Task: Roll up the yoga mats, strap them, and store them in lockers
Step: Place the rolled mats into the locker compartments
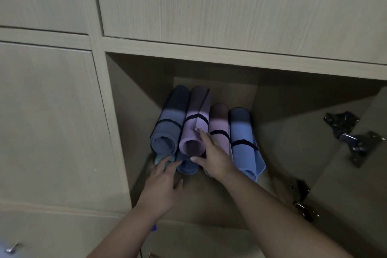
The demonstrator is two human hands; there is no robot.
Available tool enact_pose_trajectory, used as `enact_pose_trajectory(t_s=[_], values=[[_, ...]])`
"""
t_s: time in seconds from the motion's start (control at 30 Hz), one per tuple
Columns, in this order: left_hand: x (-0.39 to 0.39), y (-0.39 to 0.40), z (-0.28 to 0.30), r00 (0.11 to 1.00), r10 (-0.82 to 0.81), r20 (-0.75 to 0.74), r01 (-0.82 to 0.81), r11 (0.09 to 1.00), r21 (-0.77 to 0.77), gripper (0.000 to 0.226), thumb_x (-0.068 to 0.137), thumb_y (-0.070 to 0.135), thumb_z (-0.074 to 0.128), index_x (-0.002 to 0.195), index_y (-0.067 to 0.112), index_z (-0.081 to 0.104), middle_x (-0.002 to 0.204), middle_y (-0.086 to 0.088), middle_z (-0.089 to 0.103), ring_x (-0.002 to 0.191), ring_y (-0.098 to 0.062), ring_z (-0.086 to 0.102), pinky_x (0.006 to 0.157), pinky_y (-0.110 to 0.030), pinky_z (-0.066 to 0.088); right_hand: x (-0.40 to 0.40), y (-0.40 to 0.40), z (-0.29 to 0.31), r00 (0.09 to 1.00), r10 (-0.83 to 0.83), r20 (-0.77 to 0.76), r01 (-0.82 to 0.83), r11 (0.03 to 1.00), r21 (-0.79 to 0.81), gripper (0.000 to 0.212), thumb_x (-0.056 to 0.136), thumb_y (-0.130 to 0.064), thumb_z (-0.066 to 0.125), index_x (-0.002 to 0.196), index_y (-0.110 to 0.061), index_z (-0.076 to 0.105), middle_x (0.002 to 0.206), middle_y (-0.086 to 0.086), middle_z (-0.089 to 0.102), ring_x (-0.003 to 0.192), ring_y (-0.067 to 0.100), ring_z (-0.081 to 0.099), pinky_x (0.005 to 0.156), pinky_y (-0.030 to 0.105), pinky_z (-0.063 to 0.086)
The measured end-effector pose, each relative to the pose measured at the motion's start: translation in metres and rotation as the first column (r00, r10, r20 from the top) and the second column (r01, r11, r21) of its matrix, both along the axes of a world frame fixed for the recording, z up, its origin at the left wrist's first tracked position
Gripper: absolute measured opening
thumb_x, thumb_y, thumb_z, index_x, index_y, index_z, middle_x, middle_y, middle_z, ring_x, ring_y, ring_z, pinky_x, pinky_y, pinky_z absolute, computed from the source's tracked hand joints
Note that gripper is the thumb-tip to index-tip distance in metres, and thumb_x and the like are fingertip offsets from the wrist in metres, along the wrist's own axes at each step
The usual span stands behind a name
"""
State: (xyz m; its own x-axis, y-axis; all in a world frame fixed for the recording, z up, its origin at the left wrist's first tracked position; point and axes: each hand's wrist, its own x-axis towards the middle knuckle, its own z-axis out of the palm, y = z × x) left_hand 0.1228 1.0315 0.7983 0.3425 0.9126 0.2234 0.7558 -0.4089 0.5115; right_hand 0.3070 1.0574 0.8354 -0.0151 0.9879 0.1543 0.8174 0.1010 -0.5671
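Head view: storing step. Rolling and strapping look done for every mat visible; each roll you can see in full carries a black strap.

Mats sit in the open locker (pixel 142 98), lying lengthwise with their rolled ends toward you. Top row, left to right: grey-blue mat (pixel 167 123), purple mat (pixel 193 128), pink mat (pixel 218 123), light blue mat (pixel 243 132). Under them, a dark blue mat (pixel 187 168) and a teal roll end (pixel 160 159), both mostly hidden.

Your right hand (pixel 211 157) is on the purple mat's near end: fingers laid along its right flank, between it and the pink mat, thumb at the lower rim. Reads as a loose hold or a push; fingers are not fully curled round it. Your left hand (pixel 162 184) has straight fingers, tips touching the teal roll end and the edge of the dark blue mat. It grasps nothing.

Next move, as judged: press the purple mat back until its end lines up with its neighbours, steadying the lower rolls with the left hand so they do not slide out.

In the way: the light blue mat's outer flap (pixel 258 163) has come loose below its strap and juts toward the front, so it may foul the door. The pile is stacked and rolls could shift sideways.

Around: closed locker doors above and to the left, the open door's hinges (pixel 354 136) on the right, and a small metal handle (pixel 10 249) at lower left.
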Motion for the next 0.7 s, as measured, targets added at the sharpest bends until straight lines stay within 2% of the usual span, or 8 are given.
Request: enact_pose_trajectory(t_s=[0.1,0.27,0.37,0.47,0.53,0.6,0.7], values=[[0.011,-0.022,-0.001,0.997,0.064,-0.042,-0.066,0.997,-0.031,0.060,0.094,0.037,0.053,0.147,0.028,0.028,0.155,0.003,0.017,0.143,-0.017,0.019,0.110,-0.029,0.025,-0.001,-0.022,-0.008,0.999,0.015,-0.038,-0.014,1.000,0.014,0.084,0.091,-0.036,0.063,0.153,-0.030,0.007,0.158,0.001,0.015,0.139,0.021,0.031,0.104,0.033,0.039],[0.012,-0.075,-0.017,0.993,0.113,-0.040,-0.116,0.990,-0.077,0.061,0.092,0.040,0.046,0.147,0.023,0.028,0.155,-0.001,0.019,0.143,-0.020,0.018,0.112,-0.030,0.021,-0.013,-0.059,-0.027,0.985,-0.023,-0.174,0.039,0.995,0.089,0.068,0.096,-0.036,0.053,0.152,-0.018,0.018,0.156,0.001,0.027,0.140,0.018,0.030,0.105,0.025,0.030],[-0.007,-0.108,-0.036,0.991,0.134,-0.014,-0.135,0.983,-0.121,0.058,0.090,0.035,0.053,0.144,0.023,0.036,0.150,-0.002,0.031,0.139,-0.022,0.029,0.110,-0.031,0.027,-0.030,-0.085,-0.053,0.971,0.001,-0.240,0.003,1.000,0.015,0.065,0.098,-0.034,0.050,0.152,-0.017,0.019,0.157,-0.001,0.025,0.142,0.015,0.025,0.106,0.019,0.023],[-0.038,-0.142,-0.051,0.983,0.185,-0.021,-0.186,0.970,-0.159,0.070,0.076,0.056,0.033,0.134,0.021,0.050,0.134,-0.001,0.049,0.126,-0.025,0.044,0.103,-0.038,0.039,-0.048,-0.112,-0.076,0.975,0.017,-0.223,-0.023,0.999,-0.024,0.061,0.096,-0.027,0.054,0.149,-0.011,0.026,0.152,0.007,0.032,0.139,0.018,0.031,0.100,0.013,0.021],[-0.057,-0.162,-0.055,0.974,0.225,-0.014,-0.224,0.961,-0.164,0.059,0.081,0.049,0.043,0.130,0.019,0.054,0.131,-0.002,0.053,0.124,-0.025,0.047,0.103,-0.038,0.040,-0.057,-0.133,-0.085,0.976,0.010,-0.217,-0.020,0.999,-0.047,0.059,0.096,-0.025,0.055,0.147,-0.011,0.029,0.150,0.008,0.035,0.137,0.019,0.034,0.102,0.015,0.023],[-0.071,-0.180,-0.050,0.968,0.252,0.011,-0.247,0.956,-0.162,0.044,0.090,0.029,0.058,0.132,0.017,0.052,0.135,-0.002,0.050,0.128,-0.023,0.044,0.106,-0.032,0.034,-0.062,-0.154,-0.087,0.975,-0.002,-0.220,-0.010,0.998,-0.054,0.058,0.096,-0.026,0.054,0.147,-0.013,0.030,0.151,0.007,0.035,0.137,0.019,0.035,0.104,0.018,0.024],[-0.080,-0.209,-0.041,0.967,0.247,0.062,-0.236,0.962,-0.140,0.044,0.093,0.022,0.057,0.136,0.018,0.048,0.138,0.000,0.045,0.130,-0.019,0.040,0.108,-0.027,0.030,-0.067,-0.191,-0.080,0.973,-0.021,-0.230,0.018,1.000,-0.016,0.056,0.097,-0.026,0.053,0.146,-0.012,0.030,0.150,0.007,0.035,0.137,0.019,0.035,0.103,0.017,0.023]])
